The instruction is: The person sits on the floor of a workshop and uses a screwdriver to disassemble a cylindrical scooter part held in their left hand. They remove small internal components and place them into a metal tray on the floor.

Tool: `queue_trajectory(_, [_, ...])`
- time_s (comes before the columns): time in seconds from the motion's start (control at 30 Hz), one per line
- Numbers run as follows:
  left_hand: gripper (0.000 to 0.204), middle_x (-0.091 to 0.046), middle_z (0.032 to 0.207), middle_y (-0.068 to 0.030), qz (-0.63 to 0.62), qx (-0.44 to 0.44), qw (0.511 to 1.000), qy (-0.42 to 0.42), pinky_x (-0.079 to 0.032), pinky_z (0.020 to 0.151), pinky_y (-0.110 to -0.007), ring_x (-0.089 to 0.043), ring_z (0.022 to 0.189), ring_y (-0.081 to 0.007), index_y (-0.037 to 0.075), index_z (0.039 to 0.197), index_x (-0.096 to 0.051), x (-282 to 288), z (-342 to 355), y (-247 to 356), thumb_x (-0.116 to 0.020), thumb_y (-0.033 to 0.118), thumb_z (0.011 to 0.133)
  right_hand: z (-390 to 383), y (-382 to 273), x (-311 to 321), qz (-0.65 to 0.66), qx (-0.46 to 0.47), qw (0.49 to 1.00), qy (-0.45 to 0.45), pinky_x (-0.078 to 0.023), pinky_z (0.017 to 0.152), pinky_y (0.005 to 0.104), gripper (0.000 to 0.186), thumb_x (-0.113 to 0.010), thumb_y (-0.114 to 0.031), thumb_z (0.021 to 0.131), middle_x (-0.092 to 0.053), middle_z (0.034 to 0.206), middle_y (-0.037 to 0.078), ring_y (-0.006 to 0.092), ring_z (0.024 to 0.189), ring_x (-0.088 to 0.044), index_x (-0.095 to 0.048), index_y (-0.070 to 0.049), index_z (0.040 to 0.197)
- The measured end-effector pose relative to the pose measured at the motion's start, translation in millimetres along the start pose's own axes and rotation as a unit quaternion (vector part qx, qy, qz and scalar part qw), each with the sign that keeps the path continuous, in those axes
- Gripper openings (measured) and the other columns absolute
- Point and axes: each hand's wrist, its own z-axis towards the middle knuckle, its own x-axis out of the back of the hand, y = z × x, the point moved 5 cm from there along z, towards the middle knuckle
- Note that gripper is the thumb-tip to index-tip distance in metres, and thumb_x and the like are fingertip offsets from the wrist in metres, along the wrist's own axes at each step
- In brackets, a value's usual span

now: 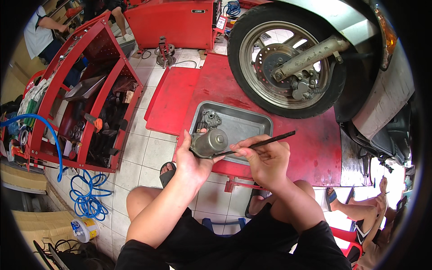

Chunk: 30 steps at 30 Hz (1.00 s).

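My left hand (192, 163) is wrapped round a grey metal cylinder (212, 142) that looks like a small motor housing, held over the near left side of a metal tray (252, 130). Pinched in the fingers of my right hand (268, 161) is a thin dark stick-like tool (275, 138). Its lower end reaches to the near side of the cylinder; whether the tip touches it I cannot tell. Inside the tray, behind the cylinder, lies a cast metal part (209, 119) with holes, partly covered by my left hand and the cylinder.
The tray stands on a red platform (310, 153), with a motorcycle's front wheel (238, 58) just beyond. A red tool cart (96, 112) stands at the left, near a coiled blue hose (90, 198). Another person (38, 33) is at the far left, and someone sits at the right (360, 211).
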Motion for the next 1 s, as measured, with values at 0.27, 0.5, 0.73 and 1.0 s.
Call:
queue_trajectory(0.27, [0.047, -0.059, 0.128, -0.0087, -0.015, -0.013, 0.999, -0.034, -0.028, 0.110, -0.070, -0.048, 0.131, -0.0350, 0.013, 0.119, -0.054, -7.5, -2.6, 16.7, -0.032, 0.052, 0.105, 8.9, -5.7, 17.6, 0.044, 0.005, 0.999, 0.015, -0.057, 0.082, 0.0364, 0.011, -0.058, -0.001, 0.097, -0.071, 0.091, 0.017, 0.0235, 0.087, -0.071, -0.060, 0.009, 0.103])
queue_trajectory(0.5, [0.051, -0.057, 0.117, -0.0075, 0.063, -0.221, 0.971, -0.070, -0.046, 0.099, -0.052, -0.058, 0.114, -0.0269, 0.010, 0.118, -0.056, -20.2, -3.3, 62.3, -0.035, 0.054, 0.105, 15.4, 37.7, 36.0, 0.013, -0.174, 0.983, 0.051, -0.044, 0.069, 0.0231, 0.029, -0.050, -0.022, 0.106, -0.055, 0.076, 0.003, 0.0068, 0.069, -0.049, -0.064, 0.002, 0.104])
queue_trajectory(0.73, [0.051, -0.054, 0.116, -0.0075, 0.298, -0.367, 0.871, -0.130, -0.043, 0.097, -0.033, -0.056, 0.106, -0.0164, 0.002, 0.126, -0.055, -25.5, -4.3, 45.4, -0.041, 0.046, 0.106, -0.7, 36.4, -26.9, 0.044, -0.251, 0.964, -0.080, -0.051, 0.077, 0.0274, 0.044, -0.065, -0.037, 0.097, -0.068, 0.090, 0.011, 0.0135, 0.080, -0.063, -0.066, 0.007, 0.102])
queue_trajectory(1.0, [0.059, -0.031, 0.147, -0.0189, 0.527, -0.478, 0.679, -0.180, -0.029, 0.114, -0.044, -0.034, 0.140, -0.0326, 0.006, 0.141, -0.046, -42.7, 2.5, 49.1, -0.043, 0.052, 0.103, 3.0, 58.7, -6.7, 0.161, -0.381, 0.909, -0.047, -0.022, 0.041, 0.0252, 0.042, -0.072, -0.037, 0.091, -0.061, 0.067, 0.008, 0.0023, 0.046, -0.035, -0.066, 0.005, 0.089])
